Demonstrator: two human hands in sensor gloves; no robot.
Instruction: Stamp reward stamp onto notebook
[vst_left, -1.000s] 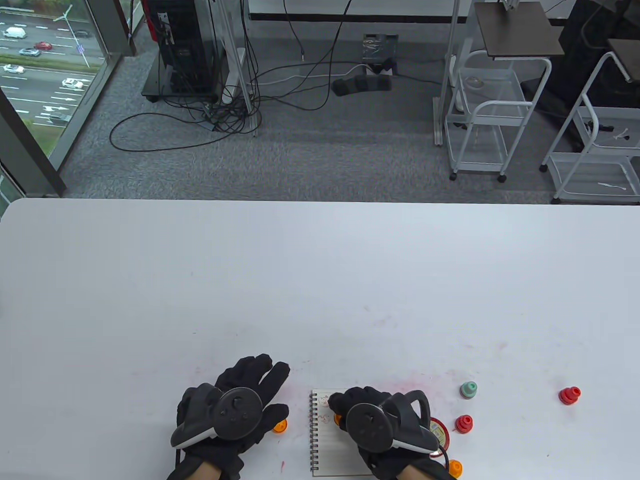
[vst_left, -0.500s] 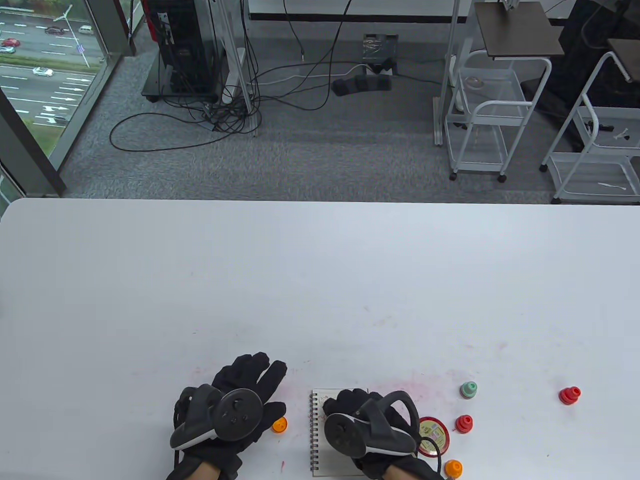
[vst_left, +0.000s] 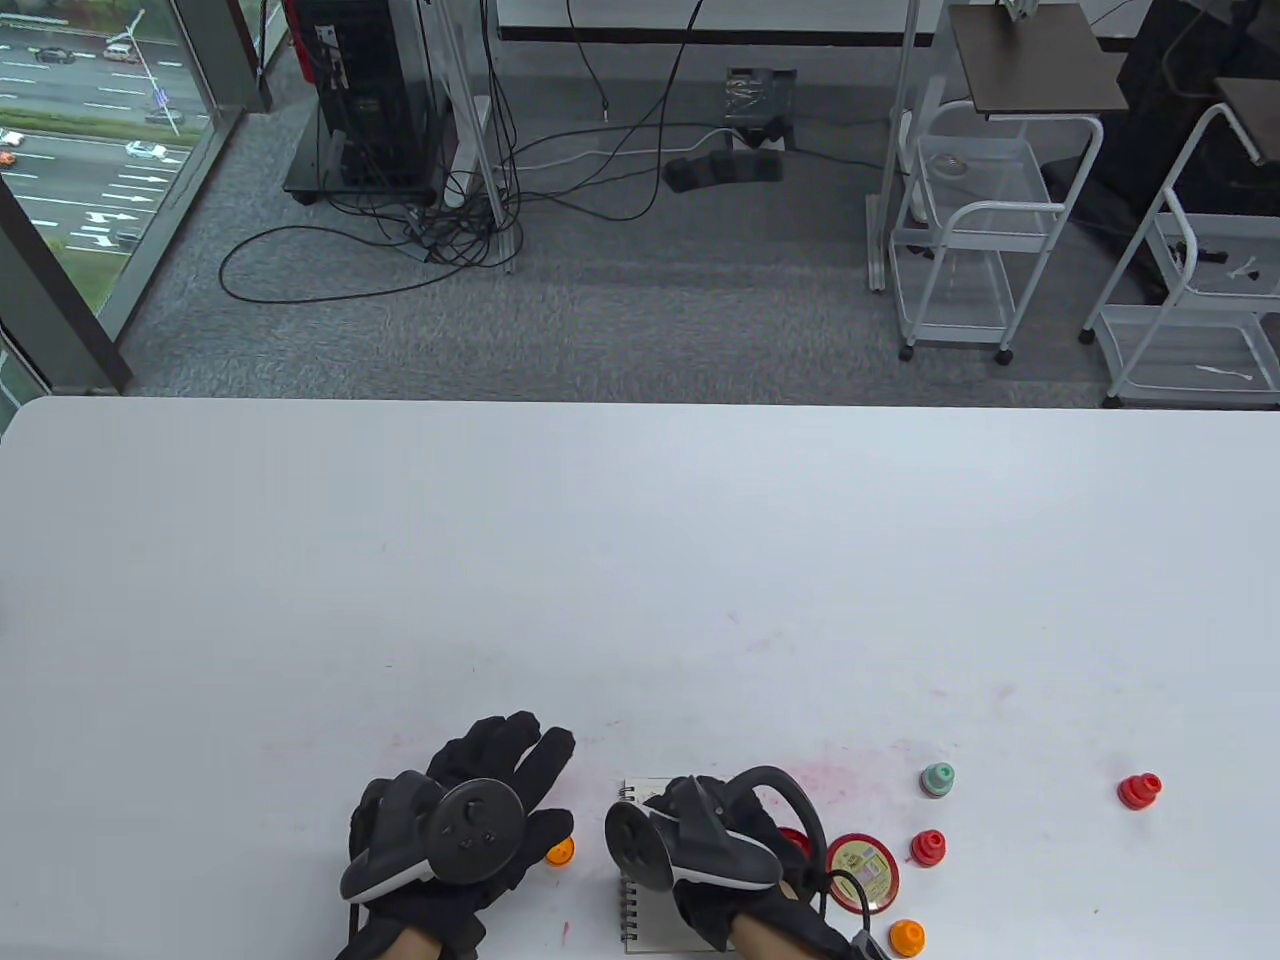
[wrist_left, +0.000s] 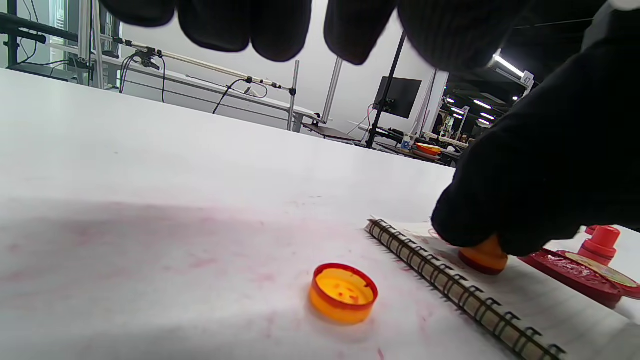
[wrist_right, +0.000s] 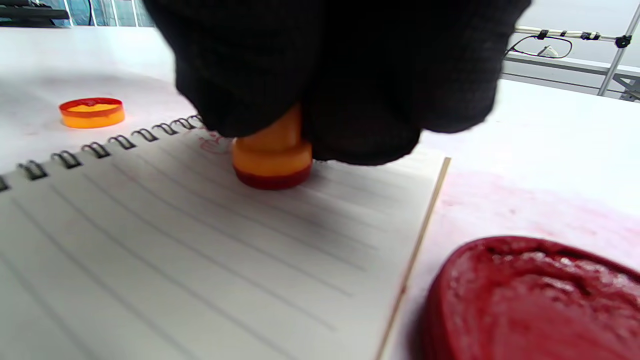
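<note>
A spiral notebook lies open at the table's near edge, its lined page up. My right hand grips an orange reward stamp and presses its red base onto the page's upper part, near the spiral; the left wrist view shows the stamp touching the paper. Faint red prints sit beside it. My left hand rests flat on the table left of the notebook, fingers spread, holding nothing.
An orange cap lies between my left hand and the notebook. A red ink pad and its labelled lid sit right of the notebook. A green stamp, two red stamps and an orange one stand further right.
My right hand has rolled to the left over the notebook, its tracker swinging left, uncovering the ink pad and lid. The left hand has barely moved.
</note>
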